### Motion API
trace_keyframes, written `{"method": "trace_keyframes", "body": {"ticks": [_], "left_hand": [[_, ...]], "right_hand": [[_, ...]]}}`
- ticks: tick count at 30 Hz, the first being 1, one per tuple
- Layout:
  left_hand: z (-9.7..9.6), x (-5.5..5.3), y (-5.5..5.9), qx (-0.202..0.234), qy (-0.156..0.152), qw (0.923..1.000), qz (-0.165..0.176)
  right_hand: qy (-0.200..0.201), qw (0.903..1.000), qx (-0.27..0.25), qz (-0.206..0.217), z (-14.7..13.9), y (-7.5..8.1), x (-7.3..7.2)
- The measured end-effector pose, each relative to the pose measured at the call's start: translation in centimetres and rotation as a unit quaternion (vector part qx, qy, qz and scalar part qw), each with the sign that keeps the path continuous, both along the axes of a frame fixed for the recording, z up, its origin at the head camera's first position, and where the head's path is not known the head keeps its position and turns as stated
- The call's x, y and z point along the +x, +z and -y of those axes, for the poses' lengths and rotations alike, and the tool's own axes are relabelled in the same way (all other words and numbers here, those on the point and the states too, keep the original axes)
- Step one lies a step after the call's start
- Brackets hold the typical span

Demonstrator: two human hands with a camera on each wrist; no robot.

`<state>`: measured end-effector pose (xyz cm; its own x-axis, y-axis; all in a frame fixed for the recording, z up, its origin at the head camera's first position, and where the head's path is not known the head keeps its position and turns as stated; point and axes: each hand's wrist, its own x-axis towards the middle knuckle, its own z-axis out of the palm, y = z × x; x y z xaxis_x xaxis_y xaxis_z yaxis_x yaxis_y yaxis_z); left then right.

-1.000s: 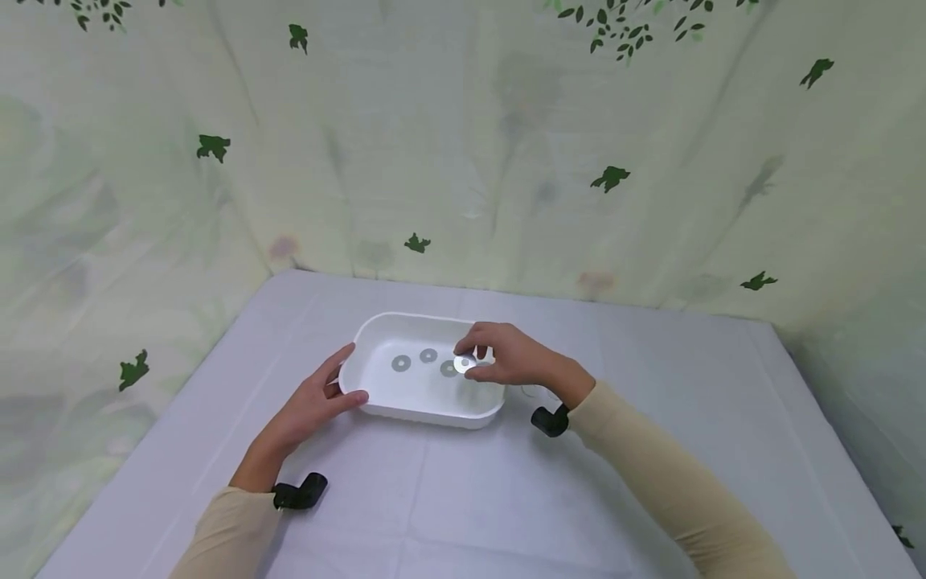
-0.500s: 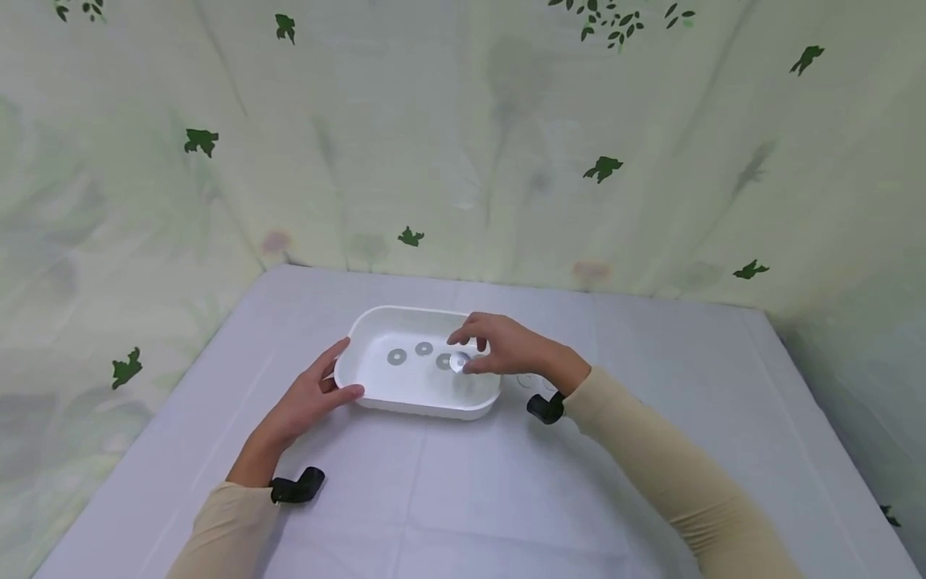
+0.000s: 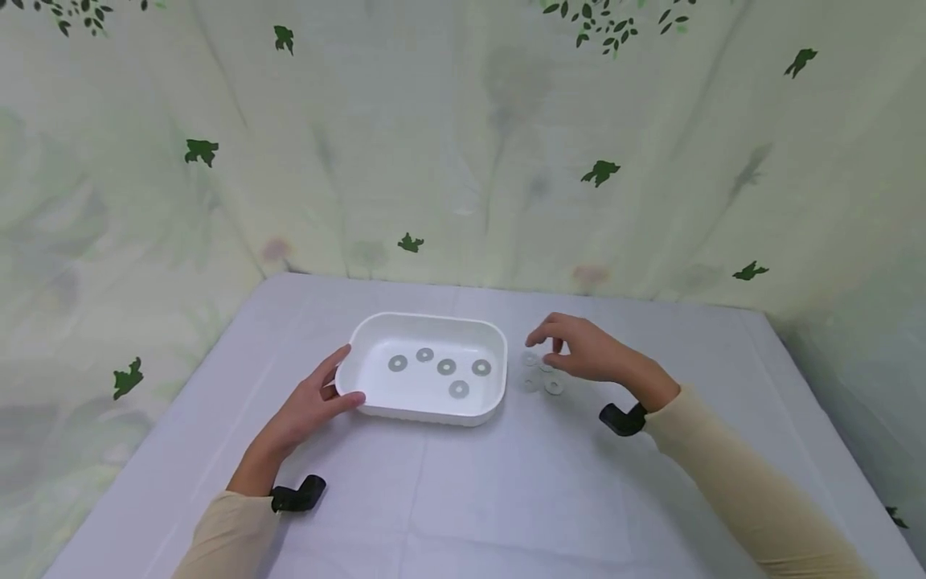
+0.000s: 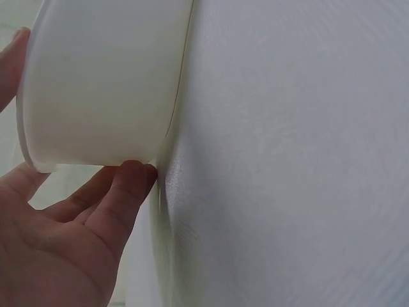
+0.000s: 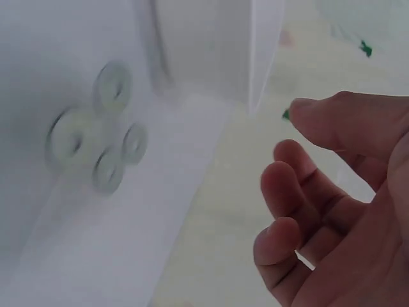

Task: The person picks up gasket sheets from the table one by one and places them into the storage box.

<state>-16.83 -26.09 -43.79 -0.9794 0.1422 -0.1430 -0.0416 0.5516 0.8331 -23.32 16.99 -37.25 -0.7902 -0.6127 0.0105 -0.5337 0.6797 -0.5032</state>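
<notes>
My left hand [image 3: 307, 408] holds the left end of a white tray [image 3: 398, 396], its thumb over the near rim. In the left wrist view, the fingers of the left hand [image 4: 70, 246] lie against the tray's outer wall [image 4: 108, 83]. Several flat grey washers [image 3: 459, 389] lie apart on the tray floor. To the right of the tray, my right hand [image 3: 589, 352] hovers over several washers [image 3: 554, 386] on the table. The right wrist view shows the right hand [image 5: 339, 211] holding nothing, fingers loosely bent and thumb apart; the table washers [image 5: 116, 88] look blurred there.
A white cloth covers the table [image 3: 470, 498]. Behind and beside it hangs a pale curtain [image 3: 463, 161] with leaf prints. Black devices are strapped at the left wrist [image 3: 298, 494] and the right wrist [image 3: 624, 420].
My right hand has let go of a washer, which now lies in the tray with the others. That hand has moved right, out over the table washers. The left hand keeps its hold.
</notes>
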Motion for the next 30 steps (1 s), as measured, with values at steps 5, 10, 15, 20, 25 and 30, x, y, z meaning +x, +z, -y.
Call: {"method": "trace_keyframes", "body": {"ticks": [5, 10, 15, 20, 25, 30], "left_hand": [[0.0, 0.3, -0.2, -0.007, 0.003, 1.0, 0.0], [0.0, -0.1, -0.3, 0.005, 0.0, 1.0, 0.003], [0.2, -0.1, 0.0, 0.01, 0.002, 0.9999, 0.011], [-0.2, -0.4, 0.0, 0.001, 0.002, 1.0, 0.009], [-0.3, -0.3, 0.2, 0.001, -0.006, 1.0, 0.008], [-0.3, -0.1, 0.1, 0.007, -0.013, 0.9998, 0.009]], "right_hand": [[-0.005, 0.9996, 0.014, 0.024, -3.5, -1.3, 0.9], [-0.045, 0.9957, 0.08, 0.016, -4.0, -4.0, 1.5], [-0.096, 0.9838, 0.151, -0.011, -2.2, -5.6, 1.8], [-0.126, 0.9781, 0.164, -0.018, -1.7, -6.2, 1.7], [-0.144, 0.979, 0.144, -0.016, -1.3, -6.6, 1.2], [-0.137, 0.9833, 0.119, 0.004, -0.9, -6.8, 0.8]]}}
